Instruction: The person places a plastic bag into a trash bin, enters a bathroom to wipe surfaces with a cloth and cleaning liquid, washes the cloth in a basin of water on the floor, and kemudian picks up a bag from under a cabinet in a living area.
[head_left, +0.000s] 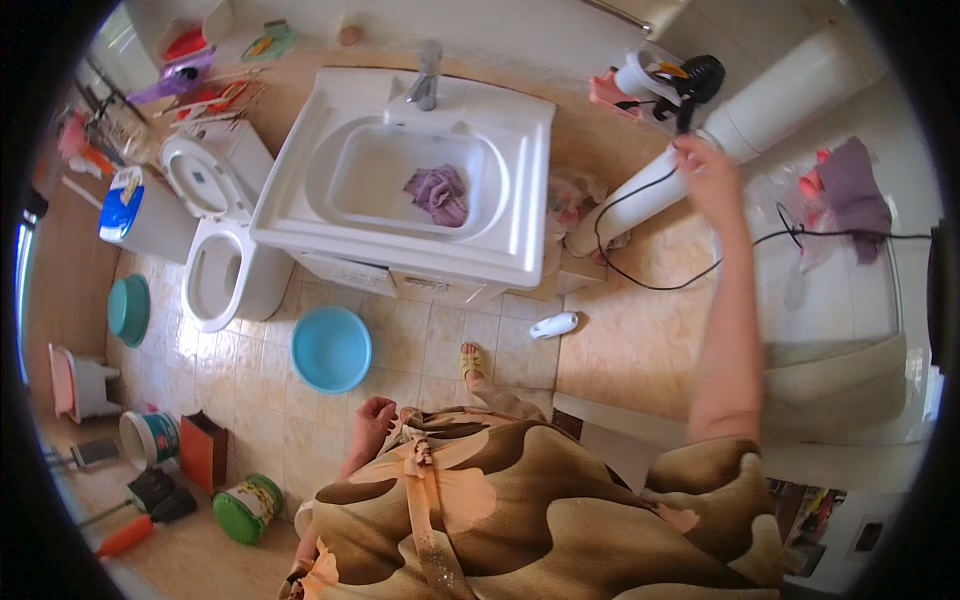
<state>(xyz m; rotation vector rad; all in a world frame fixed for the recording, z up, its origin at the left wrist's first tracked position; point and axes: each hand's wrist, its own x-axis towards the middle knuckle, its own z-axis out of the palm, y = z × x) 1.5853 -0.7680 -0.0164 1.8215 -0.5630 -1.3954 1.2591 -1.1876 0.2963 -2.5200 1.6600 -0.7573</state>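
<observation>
My right hand (709, 184) is raised at the upper right, slightly blurred, its fingers pinched around a black cord (651, 288). Just above the fingertips is the lower end of a black handled appliance (701, 79), which looks like a hair dryer beside a white holder (636, 73). From the hand the cord loops down, then runs off to the right. My left hand (373, 421) hangs near my waist with curled fingers and nothing visible in it. Before me, a white washbasin (292, 199) holds a translucent plastic tub (360, 217) with a crumpled purple cloth (439, 195).
A blue basin (331, 349) stands on the tiled floor, beside a toilet (217, 277) with its lid raised. A white pipe (637, 202) slants behind the cord. A white bottle (554, 325) lies near the cabinet. Buckets, including a green-lidded one (246, 510), and brushes (161, 499) line the left.
</observation>
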